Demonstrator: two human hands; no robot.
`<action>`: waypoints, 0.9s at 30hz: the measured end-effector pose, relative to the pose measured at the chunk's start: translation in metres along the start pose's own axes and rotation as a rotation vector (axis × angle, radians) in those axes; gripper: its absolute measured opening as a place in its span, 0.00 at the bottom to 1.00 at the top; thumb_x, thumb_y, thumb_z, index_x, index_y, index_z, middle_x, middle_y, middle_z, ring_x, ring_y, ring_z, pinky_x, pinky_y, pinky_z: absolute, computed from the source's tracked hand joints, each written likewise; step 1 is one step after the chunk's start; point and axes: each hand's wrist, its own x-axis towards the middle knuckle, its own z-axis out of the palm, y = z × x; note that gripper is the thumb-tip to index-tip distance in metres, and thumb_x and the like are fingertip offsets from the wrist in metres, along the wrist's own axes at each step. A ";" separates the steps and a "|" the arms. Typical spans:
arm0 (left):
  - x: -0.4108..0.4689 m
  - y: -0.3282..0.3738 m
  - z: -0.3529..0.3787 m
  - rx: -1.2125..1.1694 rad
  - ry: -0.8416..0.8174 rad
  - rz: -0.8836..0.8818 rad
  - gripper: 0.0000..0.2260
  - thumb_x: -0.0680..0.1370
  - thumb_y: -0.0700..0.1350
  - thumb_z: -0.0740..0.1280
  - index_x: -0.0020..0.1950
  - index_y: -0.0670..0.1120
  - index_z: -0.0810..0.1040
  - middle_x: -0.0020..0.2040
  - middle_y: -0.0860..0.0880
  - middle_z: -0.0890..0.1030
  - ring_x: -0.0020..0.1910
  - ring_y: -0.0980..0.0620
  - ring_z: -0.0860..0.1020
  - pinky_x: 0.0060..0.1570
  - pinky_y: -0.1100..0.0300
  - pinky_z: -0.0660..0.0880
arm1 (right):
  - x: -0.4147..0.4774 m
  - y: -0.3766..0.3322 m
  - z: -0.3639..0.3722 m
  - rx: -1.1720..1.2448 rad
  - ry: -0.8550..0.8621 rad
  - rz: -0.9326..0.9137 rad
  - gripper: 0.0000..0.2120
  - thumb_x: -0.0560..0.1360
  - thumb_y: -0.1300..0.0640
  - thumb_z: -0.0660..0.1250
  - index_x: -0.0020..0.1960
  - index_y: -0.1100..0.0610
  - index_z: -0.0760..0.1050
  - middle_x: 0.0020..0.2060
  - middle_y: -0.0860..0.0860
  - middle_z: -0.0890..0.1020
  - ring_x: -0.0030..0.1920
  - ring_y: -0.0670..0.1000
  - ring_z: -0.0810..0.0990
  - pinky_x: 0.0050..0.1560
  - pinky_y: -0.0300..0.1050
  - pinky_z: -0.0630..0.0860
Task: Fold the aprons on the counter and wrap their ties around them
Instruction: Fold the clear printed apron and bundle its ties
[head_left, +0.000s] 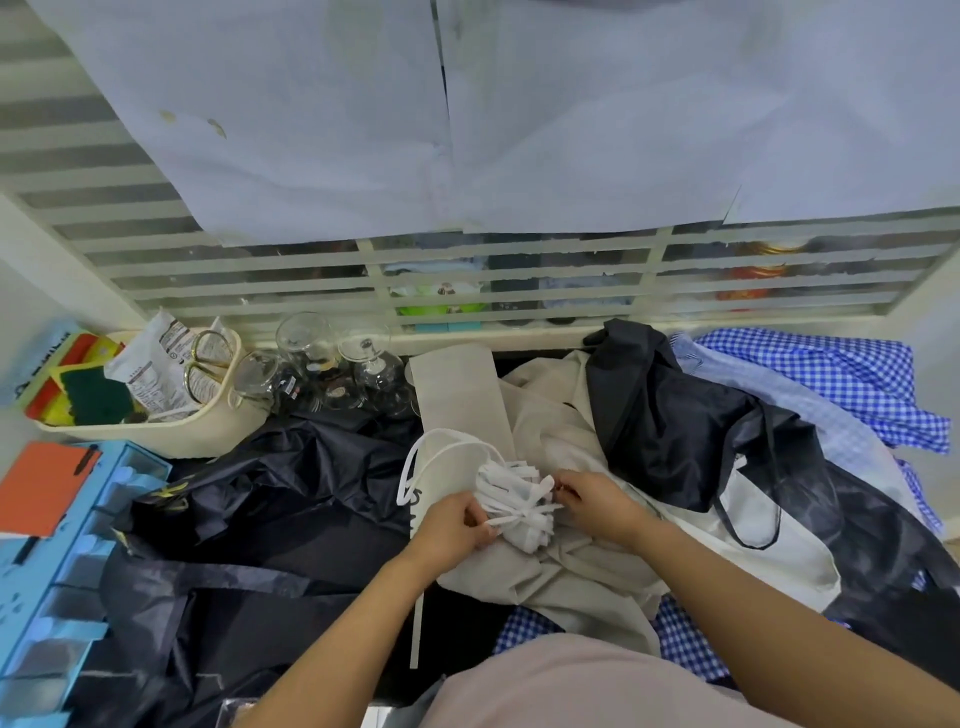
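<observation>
A cream apron (452, 483) lies folded into a narrow bundle in the middle of the counter, with white ties (511, 499) wound many times around its near end. My left hand (457, 530) pinches a loose end of the tie at the bundle's left side. My right hand (597, 501) pinches the tie at the bundle's right side. A white neck loop (415, 467) sticks out to the left. Another folded cream apron (462, 389) lies just behind. Unfolded aprons surround them: black (249, 519), dark navy (675, 421), cream (561, 587) and blue gingham (831, 374).
Several glass jars and goblets (337, 369) stand at the back left, next to a cream basket (197, 431) holding packets, scissors and sponges. A blue organiser (57, 571) with an orange notebook (41, 483) sits at the left edge. A louvred window runs behind the counter.
</observation>
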 end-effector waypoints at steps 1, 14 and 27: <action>-0.001 0.003 0.002 -0.027 0.061 0.007 0.10 0.72 0.42 0.73 0.41 0.47 0.71 0.40 0.51 0.78 0.38 0.56 0.74 0.38 0.71 0.69 | 0.001 -0.002 -0.003 0.043 -0.001 0.017 0.09 0.78 0.64 0.59 0.52 0.63 0.77 0.46 0.55 0.82 0.44 0.51 0.75 0.36 0.34 0.66; 0.004 0.027 0.028 0.636 0.361 0.058 0.48 0.64 0.64 0.74 0.77 0.48 0.58 0.66 0.38 0.67 0.59 0.42 0.72 0.53 0.53 0.74 | -0.003 -0.037 -0.004 0.659 -0.169 0.224 0.10 0.80 0.51 0.60 0.57 0.52 0.77 0.43 0.54 0.80 0.39 0.51 0.75 0.32 0.39 0.67; 0.028 0.057 -0.007 0.182 0.332 0.044 0.16 0.72 0.48 0.70 0.58 0.48 0.71 0.53 0.49 0.77 0.52 0.50 0.76 0.50 0.64 0.69 | -0.026 -0.020 -0.021 0.826 -0.112 0.311 0.15 0.78 0.59 0.64 0.65 0.60 0.73 0.48 0.54 0.81 0.37 0.48 0.80 0.41 0.40 0.77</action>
